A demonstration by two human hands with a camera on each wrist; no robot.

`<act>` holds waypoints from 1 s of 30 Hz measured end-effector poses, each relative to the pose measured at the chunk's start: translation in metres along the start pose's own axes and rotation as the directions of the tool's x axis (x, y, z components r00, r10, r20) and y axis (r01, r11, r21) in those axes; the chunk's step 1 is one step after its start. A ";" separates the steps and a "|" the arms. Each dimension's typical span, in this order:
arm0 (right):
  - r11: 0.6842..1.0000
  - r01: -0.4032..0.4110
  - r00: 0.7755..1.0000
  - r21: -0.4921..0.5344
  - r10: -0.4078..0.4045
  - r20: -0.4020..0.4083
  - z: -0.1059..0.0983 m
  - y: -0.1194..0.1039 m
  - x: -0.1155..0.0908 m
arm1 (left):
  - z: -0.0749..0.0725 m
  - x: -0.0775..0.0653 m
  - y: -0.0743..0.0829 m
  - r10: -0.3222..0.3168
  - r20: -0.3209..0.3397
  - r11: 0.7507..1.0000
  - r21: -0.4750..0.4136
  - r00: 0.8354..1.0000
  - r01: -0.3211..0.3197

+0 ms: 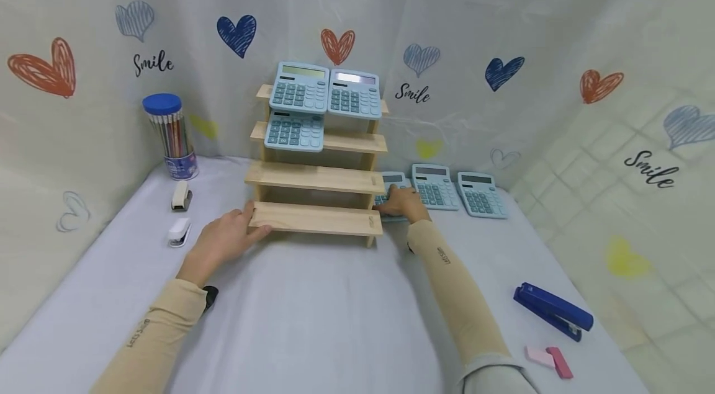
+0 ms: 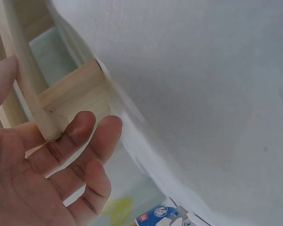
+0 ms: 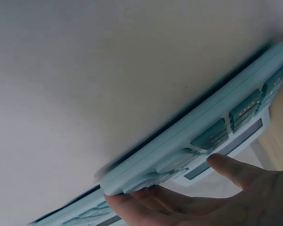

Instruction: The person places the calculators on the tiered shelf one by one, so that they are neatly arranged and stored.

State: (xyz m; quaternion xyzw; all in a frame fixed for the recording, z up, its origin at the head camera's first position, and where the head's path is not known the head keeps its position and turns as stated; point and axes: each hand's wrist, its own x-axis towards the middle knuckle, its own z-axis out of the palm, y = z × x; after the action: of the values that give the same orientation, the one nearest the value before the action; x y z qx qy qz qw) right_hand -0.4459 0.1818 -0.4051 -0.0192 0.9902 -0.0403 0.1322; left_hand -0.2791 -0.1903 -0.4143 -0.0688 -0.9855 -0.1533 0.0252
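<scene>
A wooden tiered shelf (image 1: 315,218) stands at the back of the table. My left hand (image 1: 223,240) grips the left end of its lowest board, thumb along the front edge. In the left wrist view, the fingers curve around the corner of the board (image 2: 30,80). Right of the shelf, my right hand (image 1: 406,203) holds a light blue calculator (image 1: 394,179) by its sides, its lower keys partly covered. In the right wrist view, fingertips are at one edge of that calculator (image 3: 188,134), which lies low over the white cloth, with another finger over the keys.
Two calculators (image 1: 310,85) (image 1: 354,93) lean on the top tier, a third calculator (image 1: 294,131) below. More calculators (image 1: 436,186) (image 1: 483,195) lie at right. Small staplers (image 1: 181,195) (image 1: 179,231) and a pencil tub (image 1: 170,133) stand left; a blue stapler (image 1: 553,310) and erasers (image 1: 539,357) lie front right.
</scene>
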 end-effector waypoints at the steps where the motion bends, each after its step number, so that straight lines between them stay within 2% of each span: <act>1: 1.000 0.005 1.000 0.017 -0.005 -0.004 -0.001 0.001 -0.002 | -0.001 0.000 0.000 0.000 -0.001 1.000 -0.001 1.000 0.000; 7: 0.983 0.071 0.997 0.167 -0.066 -0.032 -0.006 0.017 -0.020 | -0.003 0.000 -0.001 0.001 0.004 1.000 -0.011 1.000 -0.001; 10: 0.969 0.081 0.996 0.233 -0.072 -0.049 -0.011 0.029 -0.028 | -0.002 0.001 -0.001 0.005 0.000 1.000 -0.008 1.000 -0.005; 16: 0.946 0.080 0.997 0.315 -0.068 -0.048 -0.034 0.053 -0.043 | -0.001 0.001 -0.002 0.004 0.007 1.000 -0.012 1.000 -0.004; 19: 0.932 0.088 0.994 0.352 -0.062 -0.086 -0.050 0.058 -0.056 | -0.001 0.001 -0.001 0.004 0.016 1.000 -0.015 1.000 -0.004; 25: 0.930 0.157 0.977 0.332 -0.097 -0.192 -0.077 0.052 -0.082 | -0.004 0.001 -0.001 0.006 0.019 1.000 -0.021 1.000 -0.006; 30: 0.932 0.208 0.964 0.297 -0.145 -0.221 -0.089 0.036 -0.104 | -0.003 0.002 0.000 0.006 0.031 1.000 -0.019 1.000 -0.005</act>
State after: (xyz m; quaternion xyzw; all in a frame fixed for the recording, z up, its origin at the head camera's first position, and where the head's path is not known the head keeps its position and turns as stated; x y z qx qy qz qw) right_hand -0.3704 0.2294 -0.2952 -0.0829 0.9731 -0.2124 0.0315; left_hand -0.2808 -0.1913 -0.4111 -0.0741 -0.9840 -0.1616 0.0097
